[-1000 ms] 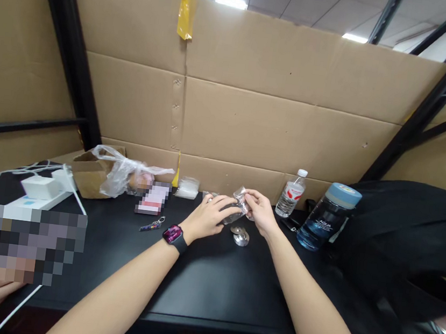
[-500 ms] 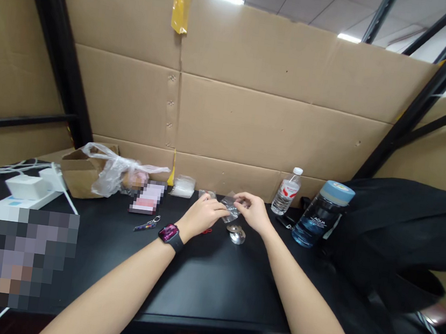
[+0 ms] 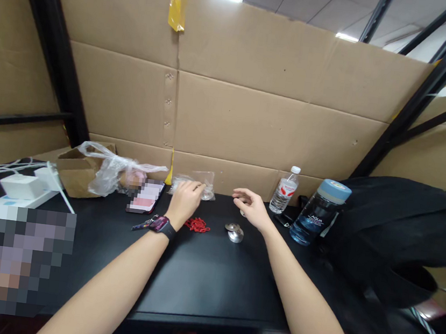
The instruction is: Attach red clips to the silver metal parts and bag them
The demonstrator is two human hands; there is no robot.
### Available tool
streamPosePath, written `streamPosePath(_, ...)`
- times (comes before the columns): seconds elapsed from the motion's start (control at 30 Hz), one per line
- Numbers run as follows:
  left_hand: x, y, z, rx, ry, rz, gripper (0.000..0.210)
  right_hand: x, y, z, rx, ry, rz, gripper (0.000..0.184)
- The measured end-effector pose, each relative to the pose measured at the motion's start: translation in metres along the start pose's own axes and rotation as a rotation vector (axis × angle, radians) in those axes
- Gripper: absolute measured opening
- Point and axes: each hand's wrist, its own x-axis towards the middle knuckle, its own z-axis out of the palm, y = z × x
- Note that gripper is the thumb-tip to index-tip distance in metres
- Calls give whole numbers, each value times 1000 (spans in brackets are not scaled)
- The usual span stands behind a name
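Head view: reaching with the left hand to a clear plastic bag, near the middle of the frame and a bit to the left. Seems to be touching the bag with the fingertips; cannot tell whether pinching it or just resting on it. Holding the right hand right of the middle, with fingers loosely bent and nothing to be seen in them.

Look just below the middle for a small heap of red string, close to the left wrist and apart from the fingers. Look a little farther right for two shiny round pieces, one partly over the other, on the black table and below the right hand. Cannot tell from here what may be inside the bag.

Looks most like the step of setting the bag at the back, by the cardboard wall. To do this well, would need to let go cleanly, so as not to drag the bag along. To take up the string after that, would need a small, soft pinch, because of all the loose loops. With the shiny pieces, would need to go gently: likely smooth, and easy to slide apart.
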Motion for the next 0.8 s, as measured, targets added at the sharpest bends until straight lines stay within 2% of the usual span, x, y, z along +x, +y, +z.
streamPosePath(0.1, -3, -24, 2, 82, -8, -161, 38, 0, 6, -1, -47, -3, -7, 37)
streamPosePath(0.23, -13, -45, 13, 152, -190, -310, 39, 1, 13, -4, -131, -11, -18, 33)
streamPosePath(0.37, -21, -50, 25, 158, -320, -357, 48, 1, 21, -10, -323, -33, -22, 27)
streamPosePath(0.43, -22, -50, 28, 156, -333, -355, 52, 0, 27, -14, -508, -68, -4, 28)
streamPosePath(0.57, -22, -51, 30, 169, -356, -360, 51, -3, 41, -17, -828, -164, 155, 40)
streamPosePath(0.7, -21, -48, 27, 193, -341, -370, 49, -4, 52, -20, -868, -173, 215, 38)
streamPosePath(0.8, -20, -42, 22, 221, -300, -357, 45, -3, 56, -25, -892, -130, 227, 47)
